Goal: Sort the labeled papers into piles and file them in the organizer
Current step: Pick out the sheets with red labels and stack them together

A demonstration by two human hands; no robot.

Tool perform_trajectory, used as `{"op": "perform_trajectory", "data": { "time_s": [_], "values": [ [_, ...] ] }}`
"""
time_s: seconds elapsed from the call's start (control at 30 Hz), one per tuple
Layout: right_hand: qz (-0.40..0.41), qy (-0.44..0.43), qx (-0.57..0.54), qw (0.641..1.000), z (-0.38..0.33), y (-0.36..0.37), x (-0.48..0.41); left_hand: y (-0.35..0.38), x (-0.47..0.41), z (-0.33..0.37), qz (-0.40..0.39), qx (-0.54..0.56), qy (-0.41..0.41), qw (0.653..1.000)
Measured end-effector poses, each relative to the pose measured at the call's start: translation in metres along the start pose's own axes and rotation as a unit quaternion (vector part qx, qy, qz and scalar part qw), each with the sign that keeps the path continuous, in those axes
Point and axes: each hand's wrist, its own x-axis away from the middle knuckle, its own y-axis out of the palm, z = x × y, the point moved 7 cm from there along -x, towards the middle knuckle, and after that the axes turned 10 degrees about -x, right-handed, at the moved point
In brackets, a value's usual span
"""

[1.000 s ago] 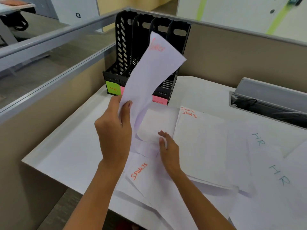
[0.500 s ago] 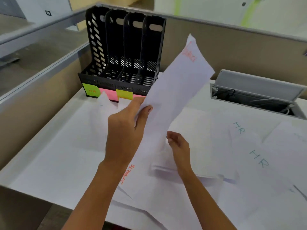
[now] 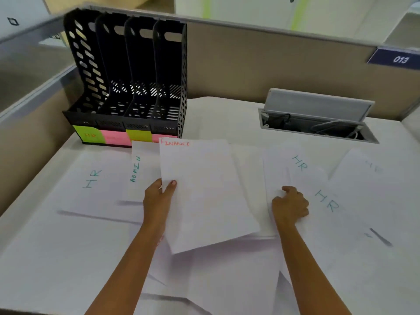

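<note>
Organizer (image 3: 127,71): black, with slotted holes in side and back walls.
Sticky labels on organizer's front base: green (image 3: 87,134), pink (image 3: 114,138), green (image 3: 138,134), pink (image 3: 164,138), from left to right.
FINANCE sheet (image 3: 204,192), just in front of organizer: white, orange-red lettering.
ADMIN sheet (image 3: 143,171), in front of organizer: white, teal lettering.
HR sheets (image 3: 91,178), left-front and right of organizer: white, teal lettering.
Plate (image 3: 395,59), far right of organizer: dark blue, white "013".
Thumbnail on FINANCE sheet: reddish polish.

Loose papers (image 3: 227,269) covered nearly the whole counter (image 3: 34,258). The organizer (image 3: 127,83) blocked the far-left corner, its four slots open from above (nothing inside), and the open cable box (image 3: 318,123) obstructed the far right; bare counter lay between them.
</note>
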Motion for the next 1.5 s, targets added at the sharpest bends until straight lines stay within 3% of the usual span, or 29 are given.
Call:
{"op": "perform_trajectory", "data": {
  "time_s": [0.1,0.2,0.27,0.37,0.53,0.77,0.9,0.97,1.03,1.17,1.27,1.43,1.5],
  "values": [
    [-0.007,0.061,0.063,0.996,0.006,-0.007,-0.004,0.01,-0.006,-0.014,-0.016,-0.005,-0.026,1.0],
    [-0.044,0.114,-0.007,0.992,0.012,-0.008,-0.01,0.017,-0.013,-0.022,-0.02,-0.022,-0.039,0.999],
    [-0.035,0.099,-0.054,0.993,0.011,-0.015,-0.013,0.02,-0.017,-0.025,-0.019,-0.031,-0.042,0.998],
    [0.091,-0.016,-0.014,0.996,-0.011,-0.044,-0.009,0.023,-0.022,-0.027,-0.012,-0.038,-0.043,0.998],
    [0.261,-0.208,0.038,0.942,-0.068,-0.087,0.009,0.028,-0.027,-0.03,-0.01,-0.026,-0.045,0.999],
    [0.258,-0.425,-0.059,0.866,-0.132,-0.116,0.05,0.034,-0.027,-0.031,-0.008,-0.037,-0.045,0.998],
    [0.273,-0.481,-0.13,0.823,-0.155,-0.132,0.073,0.037,-0.028,-0.035,-0.021,-0.056,-0.059,0.996],
    [0.255,-0.468,-0.154,0.832,-0.161,-0.133,0.071,0.036,-0.028,-0.038,-0.023,-0.052,-0.07,0.996],
    [0.215,-0.423,-0.15,0.867,-0.162,-0.125,0.056,0.036,-0.028,-0.041,-0.027,-0.039,-0.079,0.996],
    [-0.022,-0.231,-0.1,0.967,-0.135,-0.063,0.007,0.04,-0.025,-0.051,-0.054,0.026,-0.11,0.992],
    [-0.132,-0.154,-0.071,0.977,-0.1,-0.019,0.006,0.042,-0.023,-0.06,-0.063,0.077,-0.151,0.983],
    [-0.179,-0.105,-0.058,0.977,-0.052,0.025,0.028,0.047,-0.021,-0.063,-0.084,0.086,-0.176,0.977],
    [-0.175,-0.099,-0.058,0.978,-0.042,0.033,0.033,0.048,-0.02,-0.059,-0.087,0.052,-0.144,0.984]
  ]
}}
